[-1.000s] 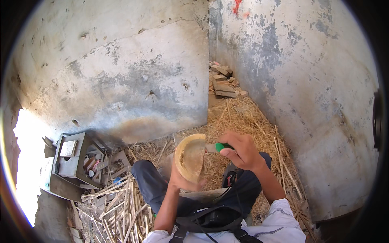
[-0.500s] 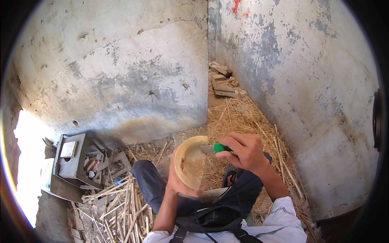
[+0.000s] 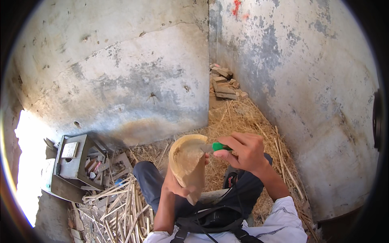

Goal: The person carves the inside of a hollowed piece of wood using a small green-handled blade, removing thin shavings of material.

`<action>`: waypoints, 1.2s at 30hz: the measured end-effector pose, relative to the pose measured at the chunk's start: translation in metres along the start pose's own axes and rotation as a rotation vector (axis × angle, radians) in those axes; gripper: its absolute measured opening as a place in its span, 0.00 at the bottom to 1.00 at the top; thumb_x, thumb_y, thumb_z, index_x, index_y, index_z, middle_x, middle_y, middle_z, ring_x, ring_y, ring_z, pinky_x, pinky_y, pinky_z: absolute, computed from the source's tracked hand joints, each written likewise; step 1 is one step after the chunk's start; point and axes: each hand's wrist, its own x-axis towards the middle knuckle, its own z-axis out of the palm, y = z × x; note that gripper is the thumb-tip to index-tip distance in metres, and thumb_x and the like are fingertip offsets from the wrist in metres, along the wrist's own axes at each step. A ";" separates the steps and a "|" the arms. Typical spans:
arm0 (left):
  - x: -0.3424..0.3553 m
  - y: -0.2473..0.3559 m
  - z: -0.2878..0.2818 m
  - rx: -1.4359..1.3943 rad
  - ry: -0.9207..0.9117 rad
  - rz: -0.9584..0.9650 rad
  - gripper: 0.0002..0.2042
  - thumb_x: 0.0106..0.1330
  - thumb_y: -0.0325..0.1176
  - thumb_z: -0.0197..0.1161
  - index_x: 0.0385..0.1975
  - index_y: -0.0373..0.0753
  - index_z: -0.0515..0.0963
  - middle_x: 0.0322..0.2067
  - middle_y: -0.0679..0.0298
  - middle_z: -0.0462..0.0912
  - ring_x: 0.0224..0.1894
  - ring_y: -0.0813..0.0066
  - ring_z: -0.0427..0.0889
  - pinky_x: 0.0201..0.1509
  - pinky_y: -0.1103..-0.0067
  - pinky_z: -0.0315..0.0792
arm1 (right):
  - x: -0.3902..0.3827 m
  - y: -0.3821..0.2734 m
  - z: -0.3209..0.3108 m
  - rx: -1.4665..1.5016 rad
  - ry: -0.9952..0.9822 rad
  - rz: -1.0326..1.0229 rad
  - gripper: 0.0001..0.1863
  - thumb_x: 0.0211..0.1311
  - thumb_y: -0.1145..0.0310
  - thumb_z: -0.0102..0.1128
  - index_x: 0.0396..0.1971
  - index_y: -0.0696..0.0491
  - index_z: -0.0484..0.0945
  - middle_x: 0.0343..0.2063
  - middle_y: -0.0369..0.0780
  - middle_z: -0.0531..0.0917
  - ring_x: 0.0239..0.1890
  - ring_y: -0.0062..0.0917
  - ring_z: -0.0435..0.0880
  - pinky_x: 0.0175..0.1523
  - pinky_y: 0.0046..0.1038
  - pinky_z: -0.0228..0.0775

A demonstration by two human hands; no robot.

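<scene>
The location is a bare, unfinished corner used as a rough craft workshop, not a furnished room. Two weathered, stained concrete walls (image 3: 133,81) meet at a corner, and the floor is covered with loose straw (image 3: 243,117), with a small pile of broken bricks (image 3: 223,83) stacked against the corner. A grey open toolbox (image 3: 77,162) with small items inside sits at the left, next to a heap of split bamboo strips (image 3: 121,210) lying on the ground, and daylight enters from an opening at the far left.
</scene>
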 end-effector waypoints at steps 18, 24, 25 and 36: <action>-0.002 0.006 0.012 0.004 0.051 -0.035 0.53 0.40 0.36 0.80 0.72 0.32 0.62 0.60 0.48 0.79 0.59 0.58 0.82 0.64 0.62 0.77 | -0.005 -0.002 0.004 0.006 -0.014 -0.009 0.17 0.64 0.49 0.72 0.40 0.47 0.86 0.23 0.33 0.81 0.21 0.27 0.82 0.24 0.30 0.70; 0.000 0.010 0.014 0.009 0.056 -0.027 0.53 0.40 0.36 0.79 0.72 0.32 0.62 0.59 0.49 0.80 0.58 0.58 0.83 0.63 0.63 0.77 | -0.003 -0.002 0.006 -0.114 0.053 -0.057 0.17 0.62 0.48 0.73 0.38 0.47 0.87 0.22 0.32 0.80 0.20 0.27 0.81 0.24 0.29 0.69; 0.001 0.011 0.014 0.010 0.054 -0.029 0.53 0.40 0.36 0.79 0.72 0.31 0.63 0.59 0.49 0.80 0.58 0.58 0.83 0.63 0.63 0.77 | -0.002 -0.004 0.004 -0.127 0.050 -0.047 0.17 0.63 0.48 0.73 0.38 0.47 0.87 0.22 0.32 0.80 0.20 0.27 0.81 0.24 0.29 0.69; 0.001 0.010 0.013 -0.039 0.059 -0.045 0.53 0.39 0.37 0.80 0.72 0.31 0.64 0.59 0.50 0.80 0.58 0.60 0.83 0.63 0.64 0.77 | -0.014 0.017 -0.005 1.054 -0.124 0.755 0.16 0.76 0.52 0.61 0.42 0.50 0.85 0.21 0.27 0.75 0.23 0.11 0.71 0.29 0.19 0.62</action>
